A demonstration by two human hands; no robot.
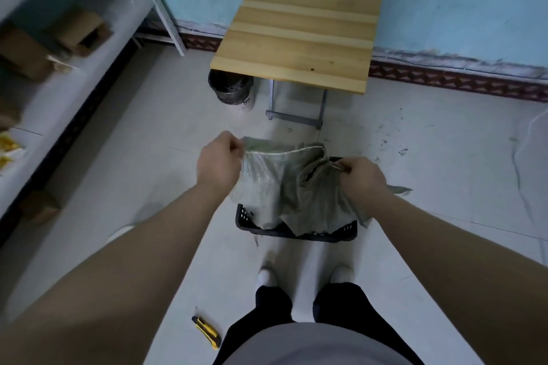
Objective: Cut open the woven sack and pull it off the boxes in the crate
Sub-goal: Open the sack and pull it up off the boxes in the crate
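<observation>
A grey-green woven sack hangs stretched between my two hands above a black plastic crate on the floor. My left hand pinches the sack's upper left edge. My right hand grips its bunched upper right edge. The sack's lower part droops into the crate and hides whatever lies inside; no boxes show. A yellow and black utility knife lies on the floor by my left leg, well behind both hands.
A small wooden folding table stands ahead against the blue wall, with a bin lined in black beside its left leg. A metal shelf with cardboard boxes runs along the left. My feet stand just behind the crate.
</observation>
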